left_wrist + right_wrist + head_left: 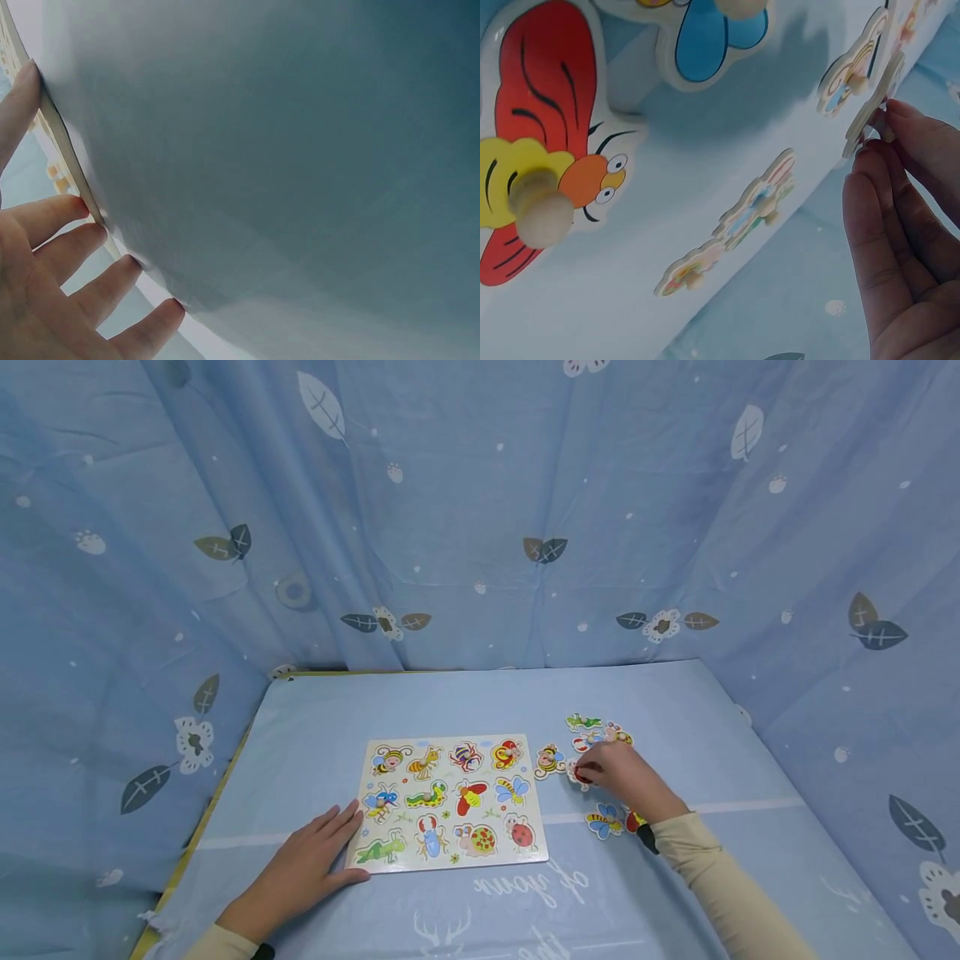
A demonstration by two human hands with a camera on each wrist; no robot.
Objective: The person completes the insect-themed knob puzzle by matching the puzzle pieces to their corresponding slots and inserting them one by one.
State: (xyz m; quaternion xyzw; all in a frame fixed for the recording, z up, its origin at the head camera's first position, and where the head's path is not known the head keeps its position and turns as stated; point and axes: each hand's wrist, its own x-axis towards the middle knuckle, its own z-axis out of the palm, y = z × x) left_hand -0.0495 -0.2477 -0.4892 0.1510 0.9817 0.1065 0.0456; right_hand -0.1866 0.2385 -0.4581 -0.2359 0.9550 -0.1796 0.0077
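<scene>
The flat wooden insect puzzle board point(450, 860) lies on the cloth-covered table, with several insect pictures across it. My left hand point(307, 864) rests at its left edge, fingers extended and thumb at the near corner; in the left wrist view the fingertips point(124, 266) are along the board's edge. To the right of the board, my right hand point(618, 772) pinches a red ladybug puzzle piece point(579, 774) between thumb and fingers. In the right wrist view that piece point(874, 105) appears nearly edge-on, tilted, held from its knob side.
Beside the ladybug lies a bee piece point(548, 761). Beyond the right hand are a green grasshopper piece point(582, 722) and others partly overlapped by the hand. Nearer me lie a blue-winged piece point(604, 821) and a red-winged piece point(544, 75) with a wooden knob. Patterned curtains point(480, 527) surround the table.
</scene>
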